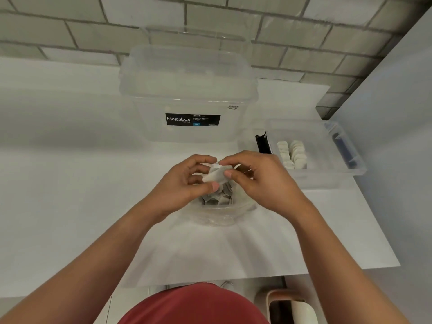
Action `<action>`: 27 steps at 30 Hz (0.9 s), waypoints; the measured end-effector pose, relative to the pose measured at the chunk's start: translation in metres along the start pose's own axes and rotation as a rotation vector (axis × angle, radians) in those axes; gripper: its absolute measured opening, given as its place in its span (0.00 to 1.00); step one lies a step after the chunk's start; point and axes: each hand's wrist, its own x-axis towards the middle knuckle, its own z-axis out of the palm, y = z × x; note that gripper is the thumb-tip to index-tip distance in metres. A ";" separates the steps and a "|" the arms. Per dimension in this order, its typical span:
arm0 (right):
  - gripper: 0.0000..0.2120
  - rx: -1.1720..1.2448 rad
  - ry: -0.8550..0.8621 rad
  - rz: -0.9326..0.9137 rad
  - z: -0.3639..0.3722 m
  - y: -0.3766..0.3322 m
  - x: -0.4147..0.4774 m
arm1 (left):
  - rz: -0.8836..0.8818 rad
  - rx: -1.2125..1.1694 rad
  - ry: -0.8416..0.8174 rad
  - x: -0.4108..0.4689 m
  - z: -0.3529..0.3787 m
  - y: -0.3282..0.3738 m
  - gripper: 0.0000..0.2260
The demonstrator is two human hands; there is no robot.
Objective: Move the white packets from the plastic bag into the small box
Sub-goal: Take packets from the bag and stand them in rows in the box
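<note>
white packet [216, 177] over open plastic bag [222, 215], packets [293, 155] lined in small box [327, 181]

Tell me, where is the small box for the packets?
In the head view the small box sits on the right side of the table, right of the big Megabox tub and just beyond the right hand, with white packets standing inside it.
</note>
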 end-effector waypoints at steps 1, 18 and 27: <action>0.10 -0.079 -0.054 -0.058 -0.005 -0.003 0.002 | -0.004 0.012 -0.080 0.001 -0.001 0.002 0.20; 0.08 0.034 0.057 0.070 -0.025 0.001 0.002 | 0.030 -0.095 0.008 0.012 0.027 0.007 0.13; 0.03 -0.115 0.025 -0.026 -0.038 0.004 -0.005 | 0.038 0.024 0.021 0.022 0.048 0.016 0.11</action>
